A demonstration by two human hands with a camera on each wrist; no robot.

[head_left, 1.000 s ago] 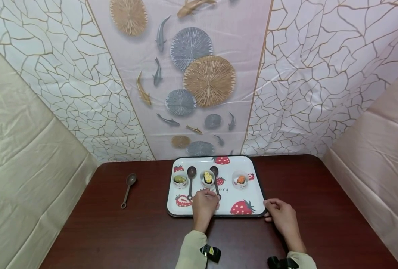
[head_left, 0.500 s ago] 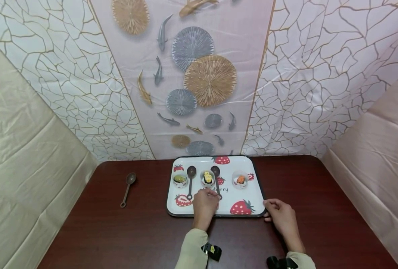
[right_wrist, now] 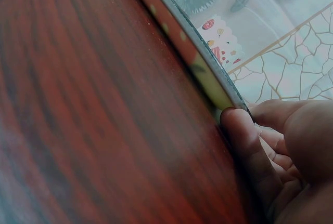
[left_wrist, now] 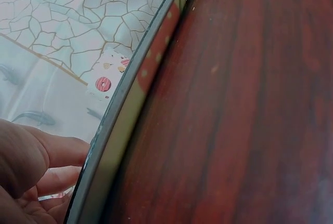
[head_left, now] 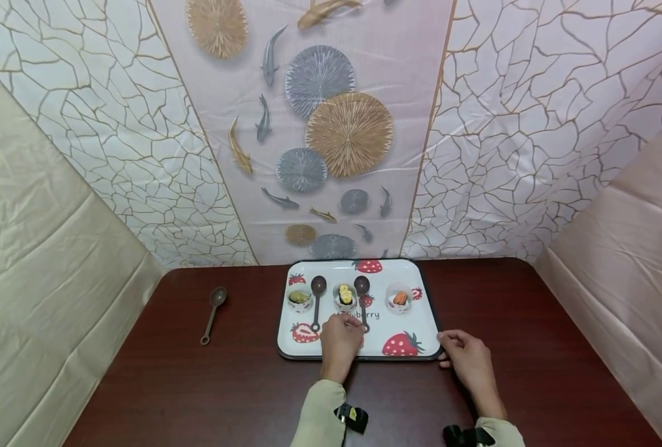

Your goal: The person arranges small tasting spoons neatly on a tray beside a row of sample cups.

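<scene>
My left hand (head_left: 341, 346) is over the front of the white strawberry-print tray (head_left: 331, 349), its fingertips at the handle end of a dark spoon (head_left: 361, 286). In the left wrist view its fingers are bent behind the tray's rim, and the spoon is hidden there. My right hand (head_left: 469, 363) grips the tray at its front right corner, with the thumb (right_wrist: 241, 125) against the outer side in the right wrist view. Another dark spoon (head_left: 318, 285) lies on the tray between a small cup (head_left: 299, 307) with green food and a cup (head_left: 337, 304) with a yellow-topped piece.
A third cup (head_left: 400, 307) with an orange-topped piece stands at the tray's right. A third spoon (head_left: 217, 297) lies on the dark wooden table (head_left: 230, 385), left of the tray. Patterned cloth (head_left: 342, 136) hangs behind the table.
The bowl of the spoon by my left hand has swung slightly right, so the spoon lies straighter. Both hands have stayed nearly in place.
</scene>
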